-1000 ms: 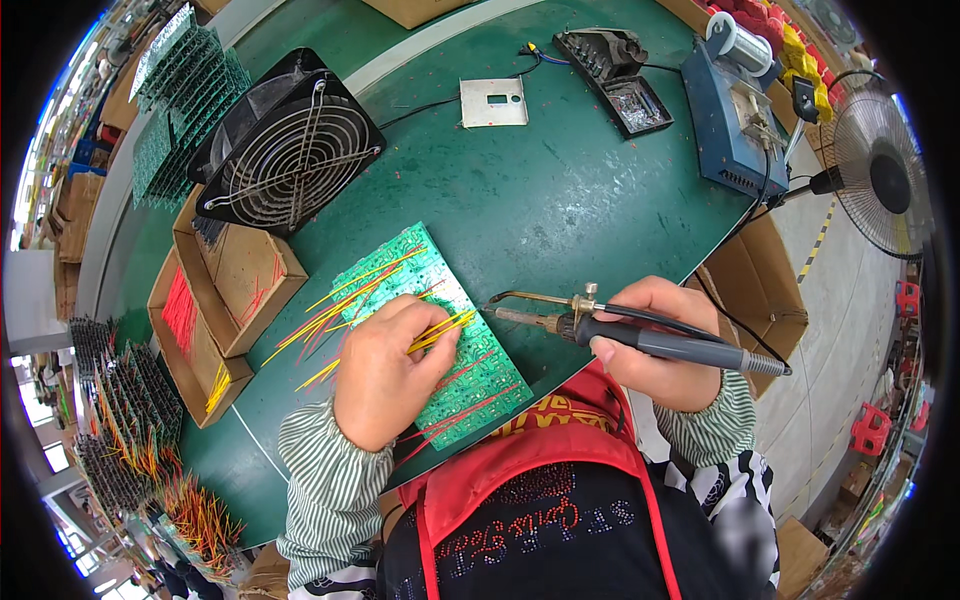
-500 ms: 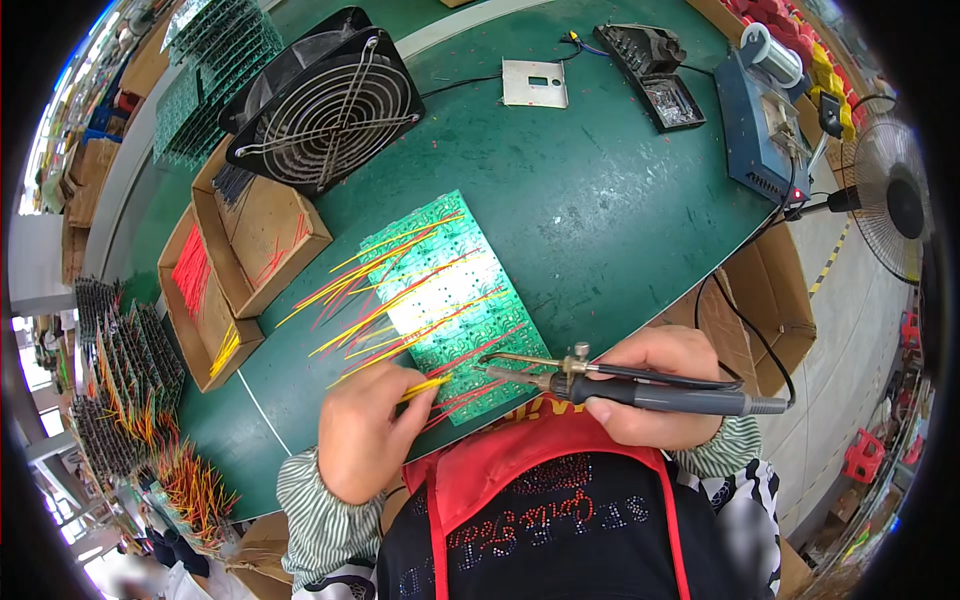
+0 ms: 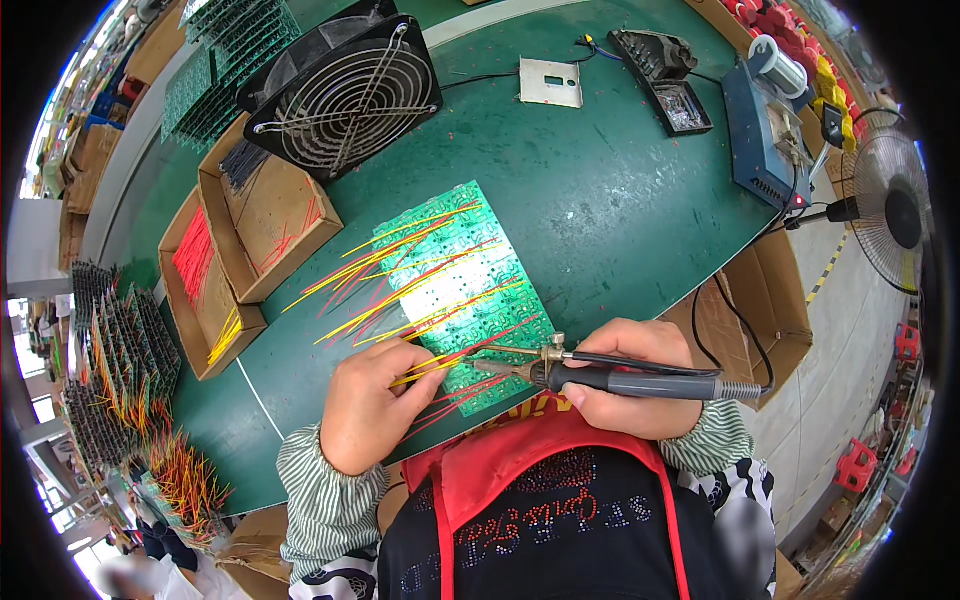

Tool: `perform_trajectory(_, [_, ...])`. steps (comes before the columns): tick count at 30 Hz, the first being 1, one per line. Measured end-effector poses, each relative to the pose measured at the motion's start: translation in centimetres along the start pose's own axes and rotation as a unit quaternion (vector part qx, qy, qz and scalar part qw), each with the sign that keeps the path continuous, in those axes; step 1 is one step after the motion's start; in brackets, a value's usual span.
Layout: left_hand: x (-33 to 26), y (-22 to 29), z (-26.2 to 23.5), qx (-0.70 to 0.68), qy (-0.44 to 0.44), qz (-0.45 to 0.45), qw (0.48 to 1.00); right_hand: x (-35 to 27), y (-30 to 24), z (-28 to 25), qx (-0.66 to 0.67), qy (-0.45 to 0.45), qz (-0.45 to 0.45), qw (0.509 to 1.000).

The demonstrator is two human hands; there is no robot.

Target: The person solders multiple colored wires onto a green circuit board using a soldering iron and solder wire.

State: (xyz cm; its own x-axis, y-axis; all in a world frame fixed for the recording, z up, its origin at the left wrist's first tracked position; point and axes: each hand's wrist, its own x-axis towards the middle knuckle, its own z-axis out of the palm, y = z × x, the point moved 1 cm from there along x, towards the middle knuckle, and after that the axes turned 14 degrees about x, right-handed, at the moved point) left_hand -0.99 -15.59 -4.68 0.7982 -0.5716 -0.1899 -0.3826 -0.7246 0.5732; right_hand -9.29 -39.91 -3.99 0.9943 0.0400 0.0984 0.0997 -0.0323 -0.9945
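A green circuit board panel (image 3: pixel 515 300) lies on the green table before me, with red and yellow wires (image 3: pixel 350 265) fanning off its left side. My left hand (image 3: pixel 372 402) pinches yellow wire (image 3: pixel 408 378) between thumb and fingers at the panel's lower left part. From the right, my right hand (image 3: pixel 640 400) grips a grey soldering iron (image 3: pixel 655 384) with a thin metal feed tube along it. Its tip points left over the lower part of the board, close to the held wire's end. Whether tip and wire touch cannot be made out.
Cardboard trays (image 3: pixel 285 265) of red, yellow and dark wires stand left, beside a black box fan (image 3: pixel 350 105). Wired boards (image 3: pixel 135 350) are stacked far left. At the right are a blue solder station (image 3: pixel 765 140) with a solder spool (image 3: pixel 778 68) and a round fan (image 3: pixel 890 200).
The soldering iron has moved left, its tip closer to my left hand. My left hand has shifted slightly up with the yellow wire. The whole view has also shifted a little.
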Motion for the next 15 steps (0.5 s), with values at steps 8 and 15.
perform_trajectory(8, [0.34,0.04,0.15,0.006,-0.009,0.010,1.000,0.27,0.47,0.10,0.007,0.005,0.003,1.000])
perform_trajectory(15, [0.41,0.25,0.00,0.013,-0.020,0.004,1.000,0.29,-0.19,-0.63,0.002,-0.001,-0.006,1.000])
